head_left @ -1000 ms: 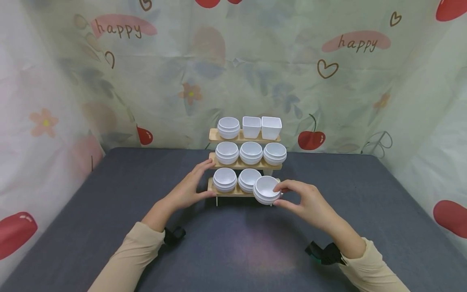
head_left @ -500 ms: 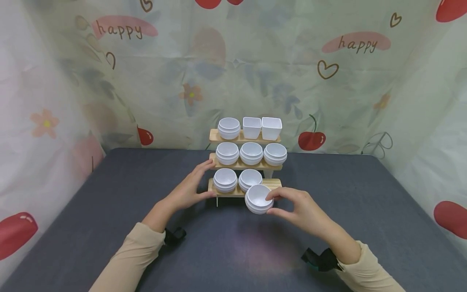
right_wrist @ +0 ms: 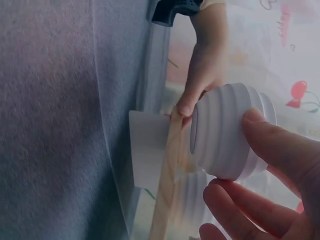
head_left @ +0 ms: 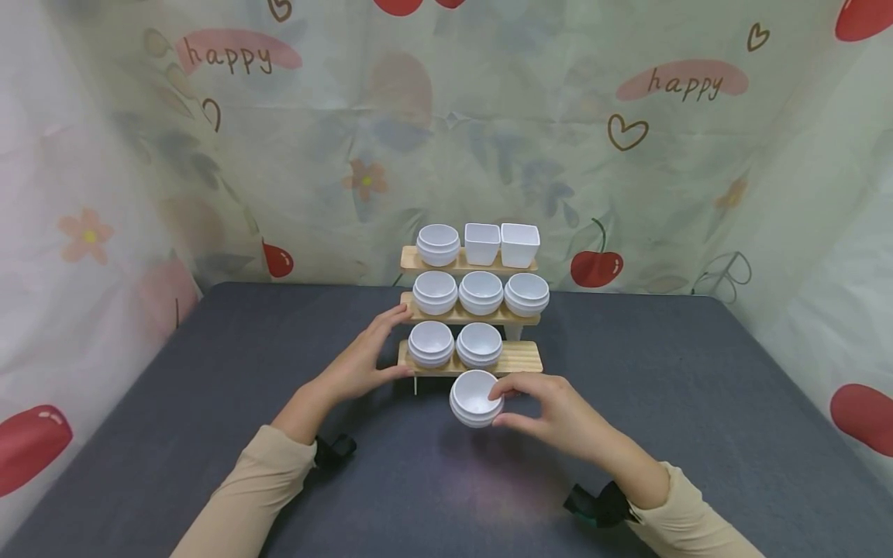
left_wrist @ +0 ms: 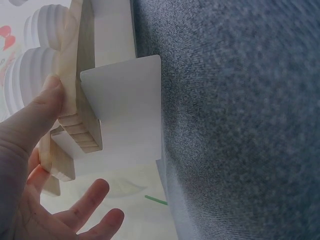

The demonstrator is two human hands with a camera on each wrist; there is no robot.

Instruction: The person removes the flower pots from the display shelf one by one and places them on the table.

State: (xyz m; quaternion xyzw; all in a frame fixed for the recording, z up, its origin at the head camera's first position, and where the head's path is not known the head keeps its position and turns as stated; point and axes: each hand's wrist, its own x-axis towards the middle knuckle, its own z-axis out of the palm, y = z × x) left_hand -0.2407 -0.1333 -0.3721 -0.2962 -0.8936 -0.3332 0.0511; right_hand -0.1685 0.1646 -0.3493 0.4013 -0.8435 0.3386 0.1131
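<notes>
My right hand [head_left: 558, 415] pinches a small round white bowl [head_left: 473, 401] by its right side, thumb and fingers at the rim. The bowl is upright, in front of the lowest shelf of a three-tier wooden stand [head_left: 522, 356]. In the right wrist view the bowl [right_wrist: 225, 132] shows ridged sides. My left hand [head_left: 359, 360] spans the stand's left end, its thumb on the lowest shelf and fingers at the middle one. In the left wrist view, the thumb [left_wrist: 42, 112] lies along the shelf end, close to a bowl, while other fingers reach out loosely.
Two round bowls [head_left: 430, 345] stand on the lowest shelf, with bare wood at their right. Three round bowls [head_left: 480, 292] fill the middle shelf. A round bowl [head_left: 438, 245] and two square bowls [head_left: 519, 245] stand on top. A dark cloth [head_left: 698, 403] covers the table; patterned curtains [head_left: 453, 155] surround it.
My right hand has carried the bowl off the lowest shelf's right end, leftward and toward me, baring that part of the shelf. The left hand has stayed on the stand.
</notes>
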